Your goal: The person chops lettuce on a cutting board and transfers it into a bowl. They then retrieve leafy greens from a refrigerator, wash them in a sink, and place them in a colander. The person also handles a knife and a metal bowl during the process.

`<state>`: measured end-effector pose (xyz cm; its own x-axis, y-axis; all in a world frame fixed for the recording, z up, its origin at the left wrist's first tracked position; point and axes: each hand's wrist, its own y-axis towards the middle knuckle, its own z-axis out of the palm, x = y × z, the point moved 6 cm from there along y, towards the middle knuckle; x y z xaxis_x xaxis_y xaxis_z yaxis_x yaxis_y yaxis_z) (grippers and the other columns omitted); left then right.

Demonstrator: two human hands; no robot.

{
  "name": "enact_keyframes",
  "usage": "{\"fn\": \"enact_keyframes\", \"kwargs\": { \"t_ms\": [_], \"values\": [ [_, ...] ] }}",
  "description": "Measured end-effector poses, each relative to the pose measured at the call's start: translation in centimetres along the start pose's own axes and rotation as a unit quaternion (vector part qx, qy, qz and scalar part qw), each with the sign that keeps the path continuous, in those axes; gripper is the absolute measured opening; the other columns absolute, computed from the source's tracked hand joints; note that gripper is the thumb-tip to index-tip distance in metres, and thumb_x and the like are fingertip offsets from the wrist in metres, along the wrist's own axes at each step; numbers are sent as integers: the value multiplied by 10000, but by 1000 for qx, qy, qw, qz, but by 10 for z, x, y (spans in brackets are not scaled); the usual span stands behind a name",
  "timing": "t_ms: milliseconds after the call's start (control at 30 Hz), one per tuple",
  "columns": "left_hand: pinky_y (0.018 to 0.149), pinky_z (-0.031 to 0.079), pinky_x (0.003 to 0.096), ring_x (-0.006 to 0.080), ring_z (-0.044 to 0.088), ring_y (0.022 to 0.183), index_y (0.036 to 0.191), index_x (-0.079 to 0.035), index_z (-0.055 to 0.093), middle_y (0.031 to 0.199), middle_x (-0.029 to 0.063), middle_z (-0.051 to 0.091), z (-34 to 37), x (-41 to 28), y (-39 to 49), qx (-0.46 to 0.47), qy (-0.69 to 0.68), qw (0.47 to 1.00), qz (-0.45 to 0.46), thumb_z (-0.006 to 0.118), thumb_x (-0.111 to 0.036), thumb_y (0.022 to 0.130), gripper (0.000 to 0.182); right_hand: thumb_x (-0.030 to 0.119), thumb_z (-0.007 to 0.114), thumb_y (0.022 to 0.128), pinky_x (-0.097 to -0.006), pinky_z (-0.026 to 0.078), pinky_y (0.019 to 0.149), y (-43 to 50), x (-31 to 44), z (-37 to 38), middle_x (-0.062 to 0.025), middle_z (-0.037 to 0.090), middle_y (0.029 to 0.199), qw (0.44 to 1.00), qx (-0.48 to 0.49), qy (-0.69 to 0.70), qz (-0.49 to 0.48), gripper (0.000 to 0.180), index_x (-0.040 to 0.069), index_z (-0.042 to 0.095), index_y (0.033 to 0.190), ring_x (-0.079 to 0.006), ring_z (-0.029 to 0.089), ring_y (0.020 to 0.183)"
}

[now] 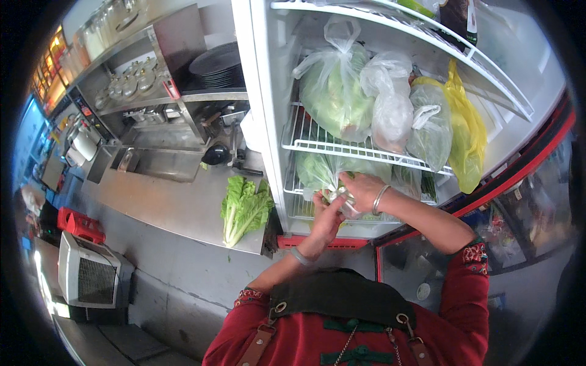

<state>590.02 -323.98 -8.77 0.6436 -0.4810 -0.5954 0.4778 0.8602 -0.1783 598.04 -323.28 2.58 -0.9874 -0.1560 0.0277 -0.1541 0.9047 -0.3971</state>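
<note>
Both my hands are at the gathered neck of a clear plastic bag of leafy greens (313, 170) on a lower wire shelf of the open refrigerator. My left hand (327, 217) pinches the plastic from below and the left. From the right, my right hand (364, 192), with a bangle at its wrist, grips the same neck. On the wire shelf (366, 153) above lie a large tied bag of green vegetables (336, 91), a white knotted bag (393, 110), a smaller clear bag (430, 123) and a yellow plastic bag (467, 132).
A bunch of romaine lettuce (245, 208) lies on the steel counter (169, 201) at the left, near its corner. Black plates (217, 64) are stacked on a shelf above. The refrigerator's red-edged door (508, 183) stands open at the right. A black ladle (216, 154) rests at the counter's back.
</note>
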Motion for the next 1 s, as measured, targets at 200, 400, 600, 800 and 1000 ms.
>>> {"fn": "enact_keyframes", "kwargs": {
  "t_ms": [200,400,600,800,1000],
  "values": [
    [673,525,318,162,562,870,1213,-65,305,1085,101,511,-12,9,13,-15,123,989,78,550,65,782,512,148,571,821,-415,533,714,1,14,17,-218,643,939,992,-69,-102,26,289,-5,528,1063,-335,659,851],
    [772,517,307,184,583,932,1239,-52,356,1130,100,539,-12,9,10,-23,130,984,120,492,147,757,539,117,587,811,-416,533,748,5,18,16,-225,646,951,987,-104,-119,18,234,19,579,1024,-344,655,883],
    [689,520,298,162,560,894,1218,-48,327,1055,80,522,-4,-13,12,-25,242,960,138,543,91,761,524,114,711,634,-444,506,819,23,-8,-4,-223,638,963,998,-51,-15,24,421,21,580,1024,-382,617,958],
    [667,550,338,189,574,890,1278,-102,254,1081,91,512,6,-5,11,-99,104,989,38,544,61,793,588,194,763,544,-394,499,840,33,-24,-18,-221,644,991,986,-118,111,29,577,26,607,1073,-348,620,961],
    [729,564,352,234,598,954,1381,-116,187,1184,128,509,1,-2,19,16,126,987,94,437,101,805,664,209,816,499,-378,486,866,41,-31,-3,-206,645,1030,992,-21,120,18,635,15,618,1071,-331,628,951]
  ]
}}
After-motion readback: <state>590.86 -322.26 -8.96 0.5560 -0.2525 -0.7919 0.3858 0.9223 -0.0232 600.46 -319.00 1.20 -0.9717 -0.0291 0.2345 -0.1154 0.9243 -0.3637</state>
